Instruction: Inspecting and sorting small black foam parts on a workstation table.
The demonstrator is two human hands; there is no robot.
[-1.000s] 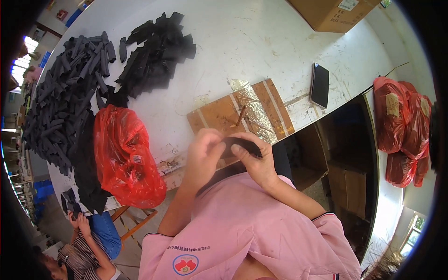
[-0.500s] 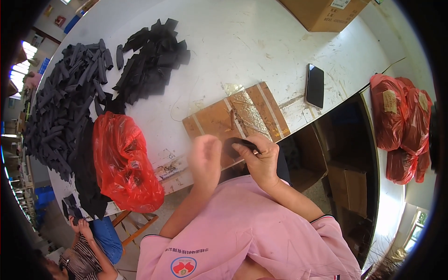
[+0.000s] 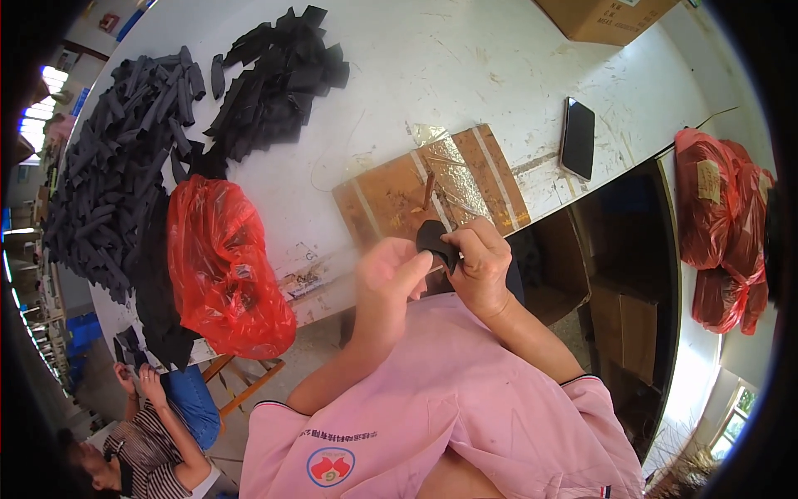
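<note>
At the far left of your white surface (image 3: 465, 75) lies a big heap of black foam strips (image 3: 108, 175), with a second, looser black pile (image 3: 278, 83) just to its right. Near the left edge, a red plastic bag (image 3: 224, 266) slumps against the heap and hangs over the near rim. Below it, another person (image 3: 141, 441) sits by the floor. In the middle, a brown cardboard sheet (image 3: 416, 191) with shiny tape bands lies flat at the near edge. Just in front of it, your left hand (image 3: 389, 270) pinches a small black piece (image 3: 434, 239) with thumb and fingers, and your right hand (image 3: 482, 262) is clenched on its other side. Further right a dark phone (image 3: 578, 137) rests on the surface, a cardboard box (image 3: 607, 17) sits at the far edge, and red bags (image 3: 723, 224) stand on the floor at the far right.
</note>
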